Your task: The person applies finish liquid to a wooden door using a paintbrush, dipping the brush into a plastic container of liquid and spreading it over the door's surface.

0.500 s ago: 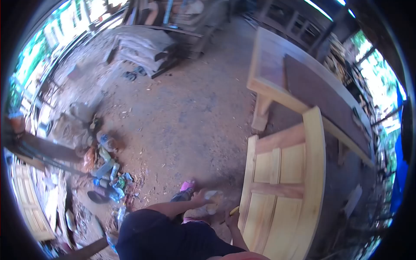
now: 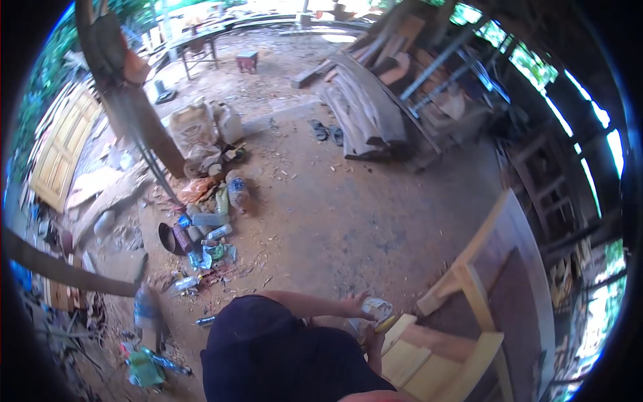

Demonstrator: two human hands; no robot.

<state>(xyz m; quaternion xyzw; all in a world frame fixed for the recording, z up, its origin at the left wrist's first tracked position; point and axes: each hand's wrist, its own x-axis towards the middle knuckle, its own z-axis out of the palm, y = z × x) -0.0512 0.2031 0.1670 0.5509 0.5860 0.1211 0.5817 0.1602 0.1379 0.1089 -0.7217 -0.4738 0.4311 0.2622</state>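
Observation:
Near the bottom centre, my left hand [image 2: 355, 306] is closed on a whitish, translucent container [image 2: 377, 309]. My right hand [image 2: 372, 342] is closed round a yellow object [image 2: 386, 324], too small to identify, held just below and right of the container. The two hands are close together but apart. Beside my right hand stands a pale wooden panelled piece [image 2: 429, 362], its top edge near my fingers.
A large wooden table [image 2: 479, 295] stands at the right. Plastic bottles [image 2: 211, 219] and litter lie on the ground at left, by a wooden post [image 2: 144, 120]. Stacked planks [image 2: 365, 110] lie at the back, a panelled door [image 2: 63, 151] far left.
The view has swung left, so the panelled piece and table sit lower and further right. My hands have come closer together, with the container now near the yellow object.

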